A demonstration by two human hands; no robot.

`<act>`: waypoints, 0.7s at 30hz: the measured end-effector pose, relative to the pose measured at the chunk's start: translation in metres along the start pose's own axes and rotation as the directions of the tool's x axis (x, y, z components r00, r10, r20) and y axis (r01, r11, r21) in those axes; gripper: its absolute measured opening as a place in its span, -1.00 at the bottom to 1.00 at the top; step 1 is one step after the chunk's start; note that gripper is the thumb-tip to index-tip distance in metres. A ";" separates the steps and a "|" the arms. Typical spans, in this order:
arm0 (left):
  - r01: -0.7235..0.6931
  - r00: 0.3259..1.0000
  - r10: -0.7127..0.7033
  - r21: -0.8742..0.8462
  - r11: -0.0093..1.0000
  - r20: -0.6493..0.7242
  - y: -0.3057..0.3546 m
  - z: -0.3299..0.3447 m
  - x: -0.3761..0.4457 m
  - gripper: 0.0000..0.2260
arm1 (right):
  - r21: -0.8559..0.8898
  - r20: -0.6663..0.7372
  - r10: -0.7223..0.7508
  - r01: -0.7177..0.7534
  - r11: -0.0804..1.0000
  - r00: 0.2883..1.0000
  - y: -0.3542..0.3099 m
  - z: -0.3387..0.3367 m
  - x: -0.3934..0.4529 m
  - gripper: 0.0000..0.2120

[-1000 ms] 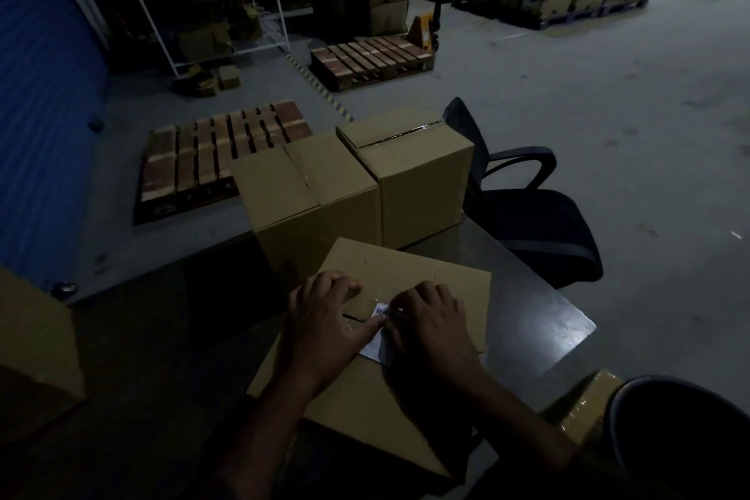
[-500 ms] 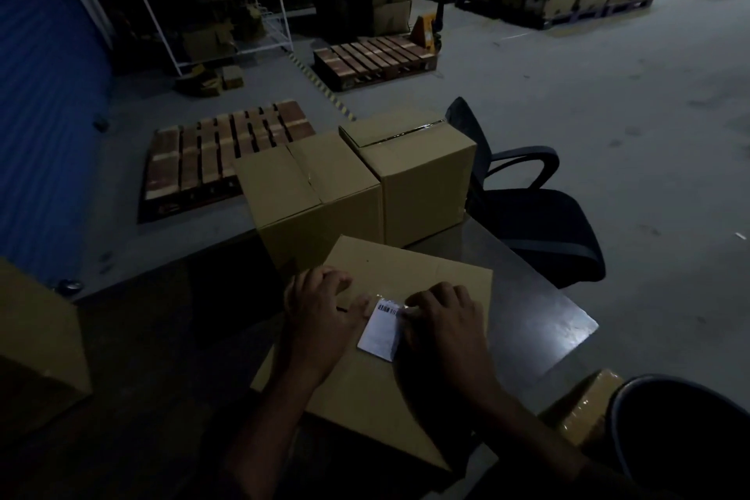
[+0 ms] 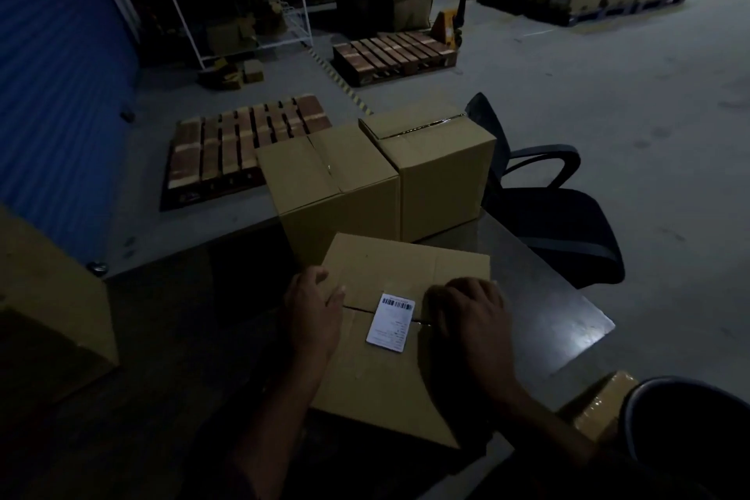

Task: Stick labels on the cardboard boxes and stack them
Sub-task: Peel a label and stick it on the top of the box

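Observation:
A closed cardboard box point(image 3: 389, 373) lies in front of me on the dark table point(image 3: 560, 321). A white barcode label point(image 3: 390, 321) sits flat across the seam of its top flaps. My left hand point(image 3: 312, 317) rests palm down on the box top, left of the label, fingers spread. To the label's right, my right hand point(image 3: 470, 321) presses on the box top with curled fingers. Neither hand holds anything. Two more closed boxes stand behind: one at the centre point(image 3: 328, 187) and one to its right point(image 3: 438, 170).
Another cardboard box point(image 3: 52, 304) stands at the table's left. A black office chair point(image 3: 556, 215) sits past the table's right edge. A dark bin point(image 3: 690, 430) and a taped box point(image 3: 600, 410) are at lower right. Wooden pallets point(image 3: 243, 142) lie on the floor beyond.
Both hands have slid apart, away from the label. The label, partly covered before, now lies fully visible and flat on the box top.

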State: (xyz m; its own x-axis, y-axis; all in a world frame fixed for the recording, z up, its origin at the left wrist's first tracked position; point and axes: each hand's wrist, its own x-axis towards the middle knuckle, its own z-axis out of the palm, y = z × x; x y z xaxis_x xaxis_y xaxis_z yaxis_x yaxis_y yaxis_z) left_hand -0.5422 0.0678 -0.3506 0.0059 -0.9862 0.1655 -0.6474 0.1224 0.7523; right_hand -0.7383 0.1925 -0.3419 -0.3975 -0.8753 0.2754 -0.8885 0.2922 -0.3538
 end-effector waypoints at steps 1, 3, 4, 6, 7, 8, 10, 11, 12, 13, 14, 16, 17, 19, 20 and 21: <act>0.016 1.000 -0.016 -0.012 1.000 -0.014 -0.002 -0.003 -0.002 -0.74 | 0.022 -0.050 0.069 -0.068 0.997 0.996 0.002 0.000 -0.004 -0.76; 0.038 0.999 -0.038 -0.011 0.999 -0.038 -0.007 -0.009 -0.004 -0.75 | 0.085 -0.084 0.152 -0.145 0.986 0.985 0.005 -0.002 -0.014 -0.72; 0.040 0.998 -0.040 -0.008 0.999 -0.043 -0.008 -0.011 -0.005 -0.75 | 0.122 -0.064 0.150 -0.142 0.982 0.987 0.006 -0.002 -0.017 -0.70; 0.045 0.998 -0.045 0.008 0.999 -0.035 -0.011 -0.014 -0.008 -0.77 | 0.166 -0.024 0.096 -0.091 0.982 0.995 0.009 0.001 -0.015 -0.66; 0.054 0.998 -0.054 0.018 0.998 -0.030 -0.012 -0.016 -0.010 -0.77 | 0.167 -0.015 0.058 -0.055 0.985 0.998 0.009 0.001 -0.010 -0.65; 0.066 0.997 -0.066 0.021 0.998 -0.026 -0.014 -0.018 -0.012 -0.76 | 0.159 -0.008 0.015 -0.013 0.987 1.000 0.009 0.003 -0.003 -0.65; 0.091 0.996 -0.091 0.015 0.996 -0.023 -0.017 -0.022 -0.016 -0.70 | 0.151 0.028 -0.059 0.054 0.987 0.998 0.006 0.005 0.014 -0.67; 0.111 0.994 -0.111 0.025 0.994 -0.021 -0.018 -0.026 -0.020 -0.65 | 0.137 0.052 -0.092 0.084 0.987 0.994 0.004 0.006 0.026 -0.68; 0.141 0.990 -0.141 0.033 0.989 -0.012 -0.017 -0.030 -0.024 -0.61 | 0.112 0.081 -0.131 0.122 0.986 0.988 0.003 0.008 0.039 -0.68; 0.175 0.985 -0.175 0.024 0.984 0.003 -0.016 -0.034 -0.029 -0.58 | 0.092 0.130 -0.166 0.155 0.984 0.978 0.002 0.011 0.053 -0.66; 0.199 0.980 -0.199 0.010 0.980 0.025 -0.015 -0.037 -0.035 -0.55 | 0.085 0.179 -0.197 0.184 0.979 0.964 0.001 0.014 0.066 -0.60; 0.197 0.980 -0.196 -0.003 0.980 0.038 -0.012 -0.038 -0.049 -0.51 | 0.102 0.246 -0.254 0.235 0.967 0.935 0.002 0.023 0.092 -0.49; 0.177 0.984 -0.177 -0.002 0.984 0.024 -0.012 -0.037 -0.055 -0.50 | 0.129 0.273 -0.280 0.253 0.959 0.921 0.001 0.025 0.103 -0.50; 0.151 0.988 -0.151 0.006 0.988 -0.012 -0.015 -0.034 -0.063 -0.46 | 0.202 0.280 -0.339 0.290 0.936 0.898 -0.004 0.023 0.113 -0.55; 0.151 0.988 -0.150 0.016 0.988 -0.023 -0.015 -0.033 -0.064 -0.43 | 0.233 0.264 -0.354 0.297 0.926 0.897 -0.007 0.021 0.112 -0.56; 0.148 0.989 -0.147 0.024 0.989 -0.032 -0.015 -0.034 -0.063 -0.42 | 0.258 0.238 -0.348 0.286 0.923 0.907 -0.009 0.019 0.109 -0.57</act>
State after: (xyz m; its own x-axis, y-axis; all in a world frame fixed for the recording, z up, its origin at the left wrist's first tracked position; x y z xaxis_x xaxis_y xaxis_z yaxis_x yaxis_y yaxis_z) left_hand -0.5068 0.1322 -0.3509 0.1250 -0.9894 0.0733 -0.6576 -0.0273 0.7528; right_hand -0.7692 0.0874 -0.3256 0.0032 -0.9871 0.1600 -0.8748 -0.0802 -0.4778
